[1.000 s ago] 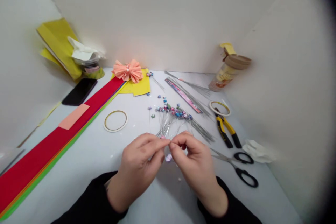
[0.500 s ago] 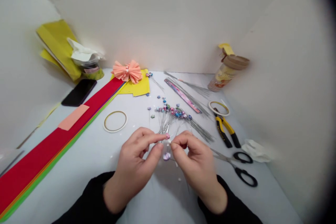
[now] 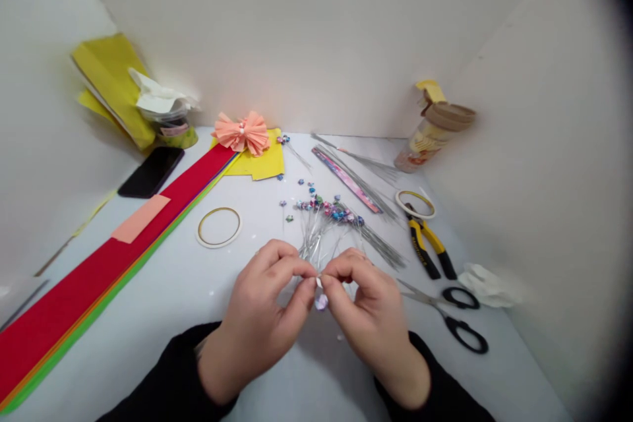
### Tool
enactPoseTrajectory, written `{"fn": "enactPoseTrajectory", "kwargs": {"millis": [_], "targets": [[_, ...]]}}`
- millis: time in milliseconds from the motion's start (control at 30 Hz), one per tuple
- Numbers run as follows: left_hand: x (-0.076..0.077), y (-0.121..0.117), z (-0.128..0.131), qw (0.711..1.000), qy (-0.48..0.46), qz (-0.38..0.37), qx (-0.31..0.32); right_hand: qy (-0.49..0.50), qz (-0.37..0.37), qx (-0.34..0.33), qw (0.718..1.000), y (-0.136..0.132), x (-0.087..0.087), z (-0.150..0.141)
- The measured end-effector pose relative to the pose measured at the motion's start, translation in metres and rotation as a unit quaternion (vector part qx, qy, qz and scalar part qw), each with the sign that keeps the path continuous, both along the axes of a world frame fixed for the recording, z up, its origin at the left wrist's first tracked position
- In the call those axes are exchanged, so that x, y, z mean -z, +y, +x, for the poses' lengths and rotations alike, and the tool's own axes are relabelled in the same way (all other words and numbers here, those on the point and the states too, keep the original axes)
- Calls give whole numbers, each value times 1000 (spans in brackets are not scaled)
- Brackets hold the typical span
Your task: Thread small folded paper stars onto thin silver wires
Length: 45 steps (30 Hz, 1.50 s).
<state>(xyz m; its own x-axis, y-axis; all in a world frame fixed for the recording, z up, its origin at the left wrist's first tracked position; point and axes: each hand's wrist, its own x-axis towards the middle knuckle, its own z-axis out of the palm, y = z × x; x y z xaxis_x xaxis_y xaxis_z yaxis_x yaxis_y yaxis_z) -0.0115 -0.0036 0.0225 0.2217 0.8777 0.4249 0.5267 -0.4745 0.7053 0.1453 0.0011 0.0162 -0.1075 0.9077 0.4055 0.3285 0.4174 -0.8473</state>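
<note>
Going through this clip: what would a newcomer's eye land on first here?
First, the long stack of coloured paper, red on top, running diagonally down the table's left. Next, the peach pleated paper bow at the back, on yellow paper. At centre, the left hand and right hand pinch a small white piece before a bunch of wire stems tipped with tiny paper stars.

Head-worn view, close above, facing forward and down at left hand [image 3: 257, 323] and right hand [image 3: 370, 323]
</note>
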Motion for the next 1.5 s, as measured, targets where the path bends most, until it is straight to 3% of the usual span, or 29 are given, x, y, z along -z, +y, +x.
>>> {"fn": "enactPoseTrajectory", "kwargs": {"millis": [300, 467, 700, 1033, 1267, 1400, 1500], "targets": [[2, 3, -4, 1000, 24, 15, 14, -20, 26, -14, 999, -2, 3, 2], [3, 4, -3, 999, 39, 25, 13, -13, 21, -56, 998, -2, 5, 3], [2, 3, -1, 995, 76, 67, -14, -53, 54, -31, 997, 1, 4, 2], [3, 0, 2, 998, 43, 42, -12, -127, 108, 19, 986, -6, 11, -4], [-3, -6, 1, 998, -56, 18, 15, -68, 76, 119, 988, 0, 8, 5], [0, 2, -4, 982, -158, -85, 58, 20, 7, 74, 997, -1, 10, 7], [3, 8, -5, 967, -208, -136, 54, 87, -41, 38, 995, -3, 14, 5]]}}
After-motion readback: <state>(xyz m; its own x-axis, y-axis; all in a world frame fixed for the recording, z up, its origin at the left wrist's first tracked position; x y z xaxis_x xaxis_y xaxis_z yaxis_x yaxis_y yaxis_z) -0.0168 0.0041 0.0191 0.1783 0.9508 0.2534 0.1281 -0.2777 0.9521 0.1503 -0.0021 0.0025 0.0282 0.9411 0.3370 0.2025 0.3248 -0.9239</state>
